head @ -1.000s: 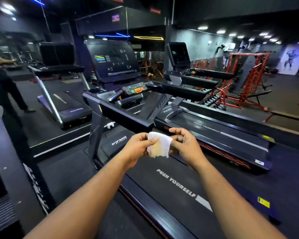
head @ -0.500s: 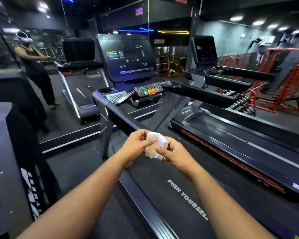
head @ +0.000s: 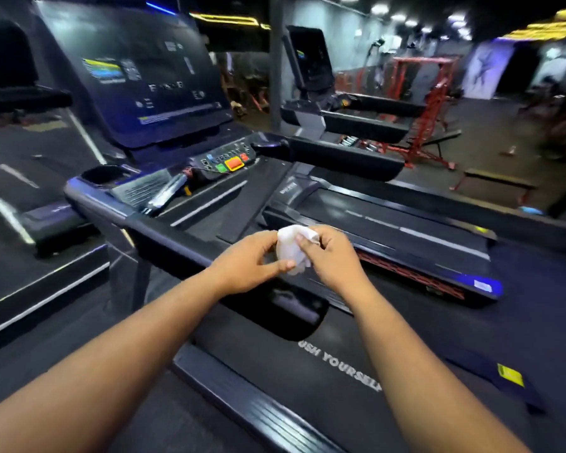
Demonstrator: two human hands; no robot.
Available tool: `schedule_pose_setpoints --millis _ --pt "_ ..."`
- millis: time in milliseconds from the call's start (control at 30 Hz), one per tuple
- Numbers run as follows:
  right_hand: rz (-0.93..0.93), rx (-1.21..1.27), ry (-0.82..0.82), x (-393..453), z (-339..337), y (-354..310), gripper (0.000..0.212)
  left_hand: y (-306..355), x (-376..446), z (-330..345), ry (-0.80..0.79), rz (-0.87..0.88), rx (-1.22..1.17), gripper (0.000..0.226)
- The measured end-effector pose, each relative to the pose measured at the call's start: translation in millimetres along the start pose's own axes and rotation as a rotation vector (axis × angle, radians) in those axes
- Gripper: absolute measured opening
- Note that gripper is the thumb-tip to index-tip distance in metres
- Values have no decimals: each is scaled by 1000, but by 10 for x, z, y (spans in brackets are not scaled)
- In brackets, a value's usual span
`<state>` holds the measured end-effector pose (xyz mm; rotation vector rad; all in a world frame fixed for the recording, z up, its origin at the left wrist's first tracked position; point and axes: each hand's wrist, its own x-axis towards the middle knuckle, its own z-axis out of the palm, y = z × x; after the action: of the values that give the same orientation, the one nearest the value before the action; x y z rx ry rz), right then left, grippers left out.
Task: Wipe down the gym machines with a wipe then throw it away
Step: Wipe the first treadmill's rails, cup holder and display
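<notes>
Both hands hold the wipe (head: 293,248) bunched over the treadmill (head: 307,361) belt: left hand (head: 254,261) pinching its lower edge, right hand (head: 332,253) gripping the top. Best to fold it into a flat pad before working the handrail (head: 164,237) and console (head: 223,160).

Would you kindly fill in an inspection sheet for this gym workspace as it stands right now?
Surface: treadmill belt, dark, lettered, under the hands.
Job's things: white wipe, crumpled, held between both hands above the left handrail.
Clutter: dark cup holder in the console; whether it holds anything cannot be told.
Hands: left hand and right hand both pinch the wipe.
Cables: nothing seen.
Surroundings: second treadmill to the right, red rack behind; picture blurred.
</notes>
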<state>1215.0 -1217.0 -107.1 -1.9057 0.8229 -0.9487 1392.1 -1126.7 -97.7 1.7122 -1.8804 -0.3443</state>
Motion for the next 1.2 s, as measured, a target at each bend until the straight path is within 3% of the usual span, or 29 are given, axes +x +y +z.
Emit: schedule_pose_setpoints --millis 133,300,400,533,700,800,933,1100,1200 --pt "22 -96 80 -34 104 -21 11 -358 158 -120 -115 90 122 53" --pt "9 -201 129 -71 84 -84 26 -667 287 -42 -244 185 241 73" --pt "8 -269 114 -125 172 -206 28 -757 315 27 -284 277 241 72" --pt "32 -533 106 -284 369 -338 42 -787 349 62 -346 435 297 63" --pt "135 -949 297 -716 825 -258 54 -916 323 21 -442 592 368 89" --pt "136 -1131 308 -896 1382 -158 55 -1077 308 -49 -492 757 434 92" --pt "165 -1185 333 -1044 1817 -97 63 -1320 337 -225 -505 912 478 97" --pt "467 -1141 650 -1039 1665 -64 75 -1431 429 -341 -566 989 455 103" --pt "415 -1114 660 -815 1913 -164 75 -1434 426 -314 -555 989 407 104"
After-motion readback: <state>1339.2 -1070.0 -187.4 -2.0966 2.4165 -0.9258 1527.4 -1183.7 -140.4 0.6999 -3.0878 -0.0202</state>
